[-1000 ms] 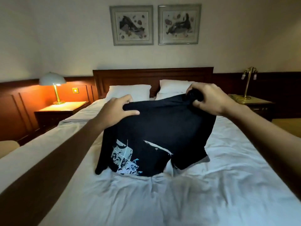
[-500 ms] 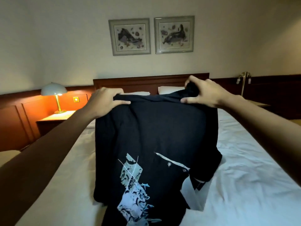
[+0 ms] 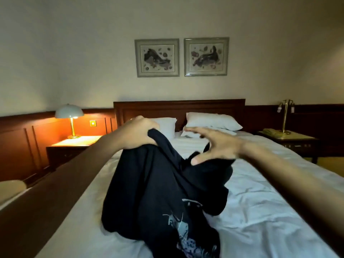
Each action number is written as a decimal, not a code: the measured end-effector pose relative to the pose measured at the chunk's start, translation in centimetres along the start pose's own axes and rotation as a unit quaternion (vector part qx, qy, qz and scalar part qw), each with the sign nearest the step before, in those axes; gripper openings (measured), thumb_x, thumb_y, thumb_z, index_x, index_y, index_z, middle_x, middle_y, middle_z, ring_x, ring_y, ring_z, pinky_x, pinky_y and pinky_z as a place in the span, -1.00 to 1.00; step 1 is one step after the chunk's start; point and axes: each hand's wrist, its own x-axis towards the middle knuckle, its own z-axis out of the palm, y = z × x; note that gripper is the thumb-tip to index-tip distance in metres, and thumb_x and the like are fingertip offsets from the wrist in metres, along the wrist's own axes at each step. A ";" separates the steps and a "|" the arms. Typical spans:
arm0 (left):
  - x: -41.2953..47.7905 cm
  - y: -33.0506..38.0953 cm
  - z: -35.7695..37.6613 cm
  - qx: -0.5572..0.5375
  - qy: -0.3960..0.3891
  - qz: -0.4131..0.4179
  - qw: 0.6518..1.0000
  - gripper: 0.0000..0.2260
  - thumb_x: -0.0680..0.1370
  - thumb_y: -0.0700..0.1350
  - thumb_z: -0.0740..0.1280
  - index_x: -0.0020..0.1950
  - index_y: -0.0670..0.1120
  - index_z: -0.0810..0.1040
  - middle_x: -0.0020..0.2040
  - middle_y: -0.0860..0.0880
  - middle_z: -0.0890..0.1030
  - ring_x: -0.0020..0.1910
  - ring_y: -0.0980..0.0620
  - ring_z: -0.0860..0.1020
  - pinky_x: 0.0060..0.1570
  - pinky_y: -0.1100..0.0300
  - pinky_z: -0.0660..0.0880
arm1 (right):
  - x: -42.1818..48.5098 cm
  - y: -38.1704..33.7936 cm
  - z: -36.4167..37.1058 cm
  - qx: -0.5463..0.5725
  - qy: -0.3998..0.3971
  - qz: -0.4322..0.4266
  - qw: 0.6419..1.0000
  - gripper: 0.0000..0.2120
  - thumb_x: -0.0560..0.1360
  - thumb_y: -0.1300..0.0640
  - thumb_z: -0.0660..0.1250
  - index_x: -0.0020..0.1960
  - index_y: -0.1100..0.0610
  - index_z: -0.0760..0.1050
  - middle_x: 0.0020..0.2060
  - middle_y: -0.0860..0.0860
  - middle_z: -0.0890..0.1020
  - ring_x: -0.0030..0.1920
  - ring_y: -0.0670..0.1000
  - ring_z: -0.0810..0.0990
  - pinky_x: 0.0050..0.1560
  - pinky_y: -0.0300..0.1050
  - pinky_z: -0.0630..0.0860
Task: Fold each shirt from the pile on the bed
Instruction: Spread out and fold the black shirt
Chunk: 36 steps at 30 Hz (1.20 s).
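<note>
Black shirt hanging bunched from the left hand, whose curled fingers grip one upper corner, while its lower part with the pale print slumps on the white bed. The right hand is spread wide just over the sagging opposite corner, fingers straight and blurred, holding nothing (whether the thumb touches cloth cannot be told). For a clean step, the right hand should probably pinch that free shoulder level with the left, then both draw apart until the top edge is taut.
</note>
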 end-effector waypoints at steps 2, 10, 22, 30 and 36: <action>-0.8 1.4 1.7 0.029 -0.073 0.009 0.997 -0.64 0.44 0.02 0.47 -0.37 -0.01 0.32 -0.42 0.06 0.38 -0.40 0.13 0.34 -0.37 0.13 0.25 | 0.1 -0.6 6.5 0.154 -0.083 -0.020 0.984 -0.16 0.29 -0.25 0.56 0.45 -0.37 0.21 0.42 -0.16 0.42 0.32 -0.17 0.45 0.32 -0.07 0.46; -6.0 -0.1 1.2 -0.064 -0.259 -0.061 0.962 -0.55 0.27 0.40 0.48 -0.09 0.08 0.62 -0.13 0.14 0.67 -0.12 0.15 0.62 -0.12 0.13 0.57 | 0.3 0.8 13.9 0.298 0.006 -0.022 0.954 -0.66 0.49 -0.12 0.43 -0.18 0.18 0.61 -0.26 0.02 0.67 -0.21 -0.05 0.65 -0.15 -0.13 0.50; -6.4 1.1 -2.5 -0.306 -0.108 0.002 0.946 -0.63 0.28 0.33 0.52 -0.21 0.06 0.65 -0.19 -0.01 0.68 -0.19 0.07 0.66 -0.22 0.26 0.55 | -3.2 -0.7 -0.4 -0.048 0.056 -0.129 0.989 -0.53 0.43 -0.32 0.40 -0.31 0.07 0.43 -0.43 0.01 0.50 -0.38 -0.02 0.47 -0.33 -0.06 0.43; 2.5 -4.6 -2.0 -0.179 -0.225 -0.064 0.956 -0.68 0.33 -0.12 0.65 -0.11 -0.18 0.57 -0.19 -0.05 0.65 -0.19 0.08 0.61 -0.24 0.21 0.47 | 2.8 4.1 -5.8 -0.225 -0.065 0.001 0.972 -0.94 0.55 -0.07 0.36 -0.03 -0.12 0.50 -0.09 -0.13 0.64 -0.01 -0.17 0.52 0.02 -0.22 0.40; 16.4 -11.7 -3.7 0.076 0.026 -0.053 0.995 -0.67 0.33 0.01 0.62 -0.09 -0.03 0.54 -0.18 0.01 0.59 -0.10 -0.09 0.57 -0.13 0.06 0.47 | 15.2 9.8 -11.6 -0.354 0.151 0.074 0.920 -0.74 0.61 0.17 0.19 0.28 0.04 0.45 0.10 0.20 0.57 0.08 0.23 0.59 0.04 0.01 0.50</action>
